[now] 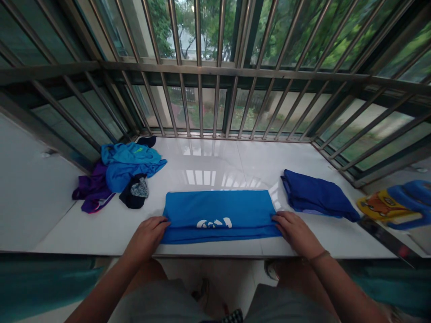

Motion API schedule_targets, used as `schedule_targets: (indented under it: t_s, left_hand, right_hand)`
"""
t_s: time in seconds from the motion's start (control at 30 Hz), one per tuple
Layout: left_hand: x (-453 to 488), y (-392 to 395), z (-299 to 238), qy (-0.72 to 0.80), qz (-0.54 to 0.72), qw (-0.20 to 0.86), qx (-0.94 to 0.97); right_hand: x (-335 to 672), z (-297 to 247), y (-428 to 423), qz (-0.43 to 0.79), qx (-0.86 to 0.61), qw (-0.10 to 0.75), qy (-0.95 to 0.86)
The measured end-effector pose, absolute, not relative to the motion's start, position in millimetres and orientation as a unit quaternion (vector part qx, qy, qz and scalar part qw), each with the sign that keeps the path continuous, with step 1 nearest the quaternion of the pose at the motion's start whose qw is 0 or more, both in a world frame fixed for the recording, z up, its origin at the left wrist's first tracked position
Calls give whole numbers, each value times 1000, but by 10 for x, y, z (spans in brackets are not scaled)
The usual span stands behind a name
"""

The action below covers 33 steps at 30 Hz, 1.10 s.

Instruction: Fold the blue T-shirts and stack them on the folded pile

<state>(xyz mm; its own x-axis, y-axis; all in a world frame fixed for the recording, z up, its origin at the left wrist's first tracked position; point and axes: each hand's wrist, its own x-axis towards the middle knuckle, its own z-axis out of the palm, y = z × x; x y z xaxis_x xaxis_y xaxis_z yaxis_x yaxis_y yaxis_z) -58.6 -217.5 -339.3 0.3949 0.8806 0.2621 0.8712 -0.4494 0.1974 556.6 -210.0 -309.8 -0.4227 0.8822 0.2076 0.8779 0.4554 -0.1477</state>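
A blue garment (218, 206) with a white print lies folded into a wide, flat strip on the white tiled ledge (215, 157). Its near part is turned over in a narrow band that cuts across the print. My left hand (150, 233) pinches the left end of this fold, and my right hand (296, 229) pinches the right end. Both sets of fingers are closed on the cloth, with the thumbs partly hidden.
A loose pile of clothes, with a light-blue garment (131, 161), a purple one (96, 188) and a dark one (134, 192), lies left. A folded dark-blue garment (316, 193) and a yellow-and-blue package (393, 204) are right. Metal bars (202, 69) line the window behind.
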Motion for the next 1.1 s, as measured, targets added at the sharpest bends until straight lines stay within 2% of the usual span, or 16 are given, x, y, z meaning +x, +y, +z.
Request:
schedule_targets:
  t_s: [0.13, 0.3, 0.47, 0.6, 0.7, 0.8, 0.93, 1.1]
  left_hand:
    - [-546, -2176, -3375, 515, 170, 13, 840]
    - [-471, -1970, -3199, 506, 111, 47, 854]
    - [-471, -1483, -2819, 474, 82, 185, 857]
    - [-510, -1080, -2422, 501, 52, 265, 822]
    - [-518, -1066, -2225, 519, 96, 206, 824]
    - [-509, -1344, -2263, 511, 149, 111, 839]
    - [-498, -1881, -2705, 500, 142, 53, 852]
    - [-523, -2323, -3272, 497, 163, 46, 851]
  right_hand:
    - [5526, -3148, -2124, -5, -534, 146, -833]
    - [5366, -2944, -1826, 25, -498, 61, -865]
    - [5255, -2560, -1279, 116, -500, 12, -858]
    - [5216, -2185, -845, 93, -522, 21, -848]
    - [5215, -1994, -813, 50, -531, 57, -844]
    - [5246, -2042, -1098, 8, -529, 94, -843]
    - [5362, -2508, -1662, -49, -501, 120, -855]
    - [5531, -3041, -2095, -17, -492, 127, -861]
